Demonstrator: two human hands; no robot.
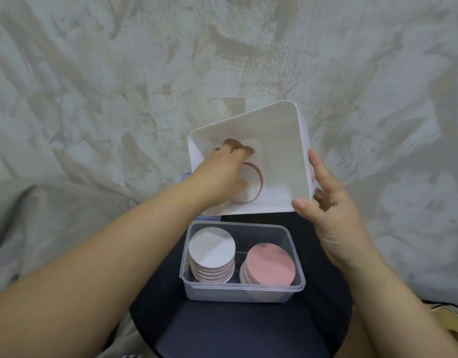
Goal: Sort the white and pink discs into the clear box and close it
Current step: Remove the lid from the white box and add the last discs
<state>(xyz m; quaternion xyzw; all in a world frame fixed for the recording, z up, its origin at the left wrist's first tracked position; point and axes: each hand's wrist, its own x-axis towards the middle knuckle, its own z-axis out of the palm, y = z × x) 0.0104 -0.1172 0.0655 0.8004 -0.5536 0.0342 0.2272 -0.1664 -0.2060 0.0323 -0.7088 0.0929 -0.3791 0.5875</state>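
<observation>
i count two hands, one white bin (279, 140), one clear box (243, 293), two stacks of discs and one loose disc (256, 182). how many discs each stack holds i cannot tell.

the loose disc, white-faced with a pink rim, lies inside the bin under my left hand (220, 174). the hand grips it, thumb on its face and fingers curled past its top edge. my right hand (331, 215) grasps the bin's right wall, thumb at the near corner and fingers outside. the bin is tipped with its mouth toward me at the far edge of the round dark table (235, 329).

the clear box stands lidless at the table's middle, just in front of the bin. inside, a white-topped stack (212, 248) sits on the left and a pink-topped stack (270, 263) on the right, close together.
</observation>
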